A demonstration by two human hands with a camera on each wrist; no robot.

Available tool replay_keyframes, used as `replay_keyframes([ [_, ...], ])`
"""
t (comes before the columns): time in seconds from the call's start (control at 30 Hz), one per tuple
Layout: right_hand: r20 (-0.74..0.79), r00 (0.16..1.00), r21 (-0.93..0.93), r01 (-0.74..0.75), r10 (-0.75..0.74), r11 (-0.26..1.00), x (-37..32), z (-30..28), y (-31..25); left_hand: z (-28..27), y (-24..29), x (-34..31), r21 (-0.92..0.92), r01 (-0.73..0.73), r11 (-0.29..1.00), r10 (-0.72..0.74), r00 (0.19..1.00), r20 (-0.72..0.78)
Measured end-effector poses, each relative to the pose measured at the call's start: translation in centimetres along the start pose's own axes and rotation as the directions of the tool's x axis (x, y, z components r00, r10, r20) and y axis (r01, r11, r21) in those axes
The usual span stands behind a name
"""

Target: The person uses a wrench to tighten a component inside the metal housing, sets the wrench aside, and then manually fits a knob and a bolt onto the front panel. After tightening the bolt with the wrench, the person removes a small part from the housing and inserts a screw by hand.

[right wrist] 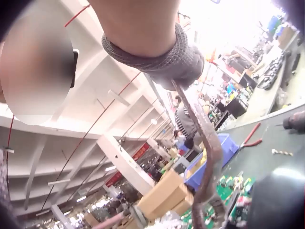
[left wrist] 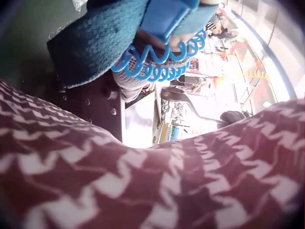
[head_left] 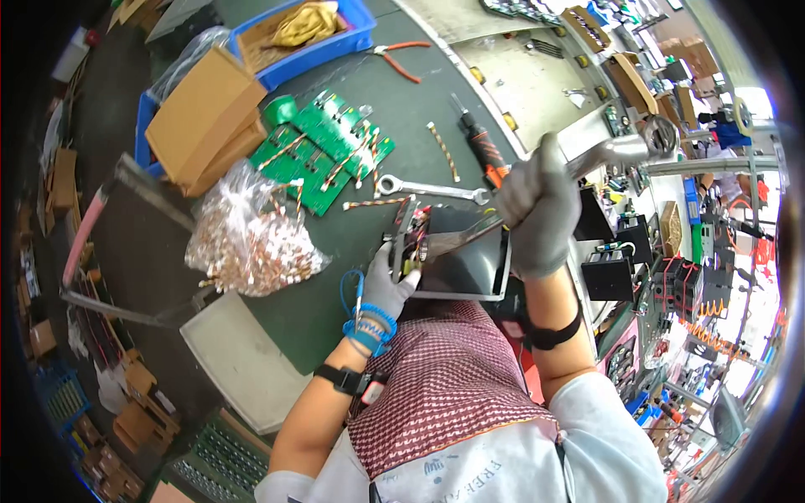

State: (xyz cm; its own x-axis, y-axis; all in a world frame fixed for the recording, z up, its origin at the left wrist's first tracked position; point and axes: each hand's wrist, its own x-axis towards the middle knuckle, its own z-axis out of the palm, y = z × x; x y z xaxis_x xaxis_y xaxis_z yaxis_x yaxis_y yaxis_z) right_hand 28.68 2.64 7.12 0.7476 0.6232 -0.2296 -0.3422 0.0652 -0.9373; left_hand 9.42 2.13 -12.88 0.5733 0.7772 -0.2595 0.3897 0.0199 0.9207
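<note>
My right hand [head_left: 543,210], in a grey glove, grips a large metal wrench [head_left: 616,151] mid-shaft. One end of the wrench rises at the upper right; its lower end reaches into the device below. Its bent shaft also shows in the right wrist view. My left hand [head_left: 386,285], gloved too, holds the left edge of a black box-like device [head_left: 466,260] with a glossy dark face, in front of the apron. Colored wires show at the device's left end, beside the left fingers. A blue coiled cord [left wrist: 152,67] circles the left wrist.
On the dark table [head_left: 327,251] lie a combination wrench [head_left: 432,190], an orange-black screwdriver [head_left: 482,147], red-handled pliers [head_left: 402,54], green circuit boards [head_left: 340,138] and a bag of wire connectors [head_left: 243,235]. A blue bin [head_left: 356,38] and cardboard box [head_left: 201,117] stand beyond.
</note>
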Motion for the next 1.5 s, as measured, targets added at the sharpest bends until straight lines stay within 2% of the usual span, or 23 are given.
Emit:
replay_keyframes([
  [0.07,0.034,0.999,0.266,-0.048,0.040,0.963,4.9,-3.7,-2.8,-0.2,-0.1,-0.1,0.010,0.031,0.999,-0.031,0.999,0.036],
  [0.13,0.376,0.926,0.518,-0.168,-0.046,0.839,12.2,-10.7,-4.4,-0.4,0.1,-0.1,0.034,0.061,0.998,-0.063,0.997,0.048],
  [0.2,0.261,0.965,0.657,-0.204,0.035,0.725,19.6,-16.3,-5.3,-1.0,2.6,0.0,-0.019,0.151,0.988,-0.149,0.986,0.076],
  [0.23,0.051,0.987,0.669,-0.146,0.152,0.729,23.2,-18.5,-5.1,-1.1,4.0,-0.1,-0.022,0.176,0.984,-0.175,0.984,0.035],
  [0.33,-0.353,0.764,0.728,-0.139,0.540,0.672,33.3,-22.4,-3.0,-0.8,6.2,0.4,-0.026,0.348,0.937,-0.347,0.937,0.033],
  [0.37,-0.185,0.809,0.801,-0.205,0.558,0.563,36.8,-25.9,-0.4,-0.7,6.3,0.6,-0.026,0.355,0.934,-0.355,0.935,0.019],
  [0.4,-0.257,0.784,0.812,-0.141,0.564,0.566,38.7,-26.0,1.0,-0.6,6.2,0.5,-0.013,0.378,0.926,-0.378,0.926,0.013],
  [0.6,-0.360,0.708,0.743,-0.176,0.607,0.646,48.7,-29.6,8.2,0.0,7.0,1.3,0.057,0.446,0.893,-0.445,0.895,-0.038],
  [0.73,-0.435,0.720,0.501,-0.304,0.540,0.810,50.8,-31.6,10.4,0.4,7.1,1.3,0.017,0.517,0.856,-0.515,0.856,-0.050],
  [0.8,-0.421,0.760,0.235,-0.436,0.495,0.869,52.7,-34.0,11.2,0.4,7.7,1.6,-0.039,0.529,0.847,-0.531,0.847,-0.039],
  [0.87,-0.583,0.732,-0.161,-0.528,0.351,0.834,51.1,-32.4,9.7,0.6,9.5,2.6,-0.021,0.624,0.781,-0.624,0.780,-0.049],
  [0.93,-0.543,0.812,-0.358,-0.455,0.215,0.815,52.5,-34.4,10.5,0.6,9.0,1.9,-0.045,0.606,0.794,-0.608,0.791,-0.068],
  [1.0,-0.456,0.816,-0.183,-0.478,0.356,0.859,48.8,-30.4,8.5,0.4,6.8,1.0,0.084,0.482,0.872,-0.478,0.876,-0.065],
  [1.07,-0.139,0.889,0.046,-0.434,0.436,0.900,41.9,-24.8,5.9,0.3,5.1,0.5,0.087,0.475,0.876,-0.471,0.880,-0.057],
  [1.13,0.338,0.886,-0.197,-0.263,0.318,0.944,32.0,-19.0,3.5,0.3,4.7,0.0,0.089,0.456,0.886,-0.455,0.890,-0.027],
  [1.17,0.383,0.885,-0.466,-0.063,0.266,0.883,26.3,-15.6,1.7,0.2,4.6,-0.3,0.085,0.394,0.915,-0.391,0.919,-0.050],
  [1.2,0.573,0.778,-0.460,0.045,0.257,0.887,22.3,-15.0,2.4,0.2,4.5,-0.7,0.081,0.329,0.941,-0.324,0.943,-0.072],
  [1.23,0.763,0.566,-0.266,-0.163,0.311,0.950,18.3,-15.1,5.5,-0.1,5.3,-0.9,0.079,0.358,0.930,-0.355,0.934,-0.049],
  [1.27,0.782,0.573,-0.450,0.246,0.246,0.858,12.8,-13.0,5.3,-0.2,5.0,-1.3,0.093,0.354,0.931,-0.353,0.935,-0.030],
  [1.3,0.792,0.367,-0.611,0.470,0.488,0.637,9.6,-10.4,3.3,-0.3,4.6,-1.9,0.072,0.292,0.954,-0.289,0.956,-0.052],
  [1.33,0.792,0.333,-0.609,0.482,0.512,0.629,6.3,-9.7,5.1,-0.5,4.0,-2.4,0.048,0.226,0.973,-0.222,0.972,-0.076],
  [1.4,0.515,0.294,-0.796,0.512,0.805,0.323,2.8,-6.2,6.7,-0.9,3.2,-3.2,0.027,0.201,0.979,-0.200,0.979,-0.047],
  [1.5,0.548,0.396,-0.758,0.608,0.736,0.237,1.0,-4.3,10.3,-1.2,6.3,-2.7,0.144,0.396,0.907,-0.401,0.916,0.006],
])
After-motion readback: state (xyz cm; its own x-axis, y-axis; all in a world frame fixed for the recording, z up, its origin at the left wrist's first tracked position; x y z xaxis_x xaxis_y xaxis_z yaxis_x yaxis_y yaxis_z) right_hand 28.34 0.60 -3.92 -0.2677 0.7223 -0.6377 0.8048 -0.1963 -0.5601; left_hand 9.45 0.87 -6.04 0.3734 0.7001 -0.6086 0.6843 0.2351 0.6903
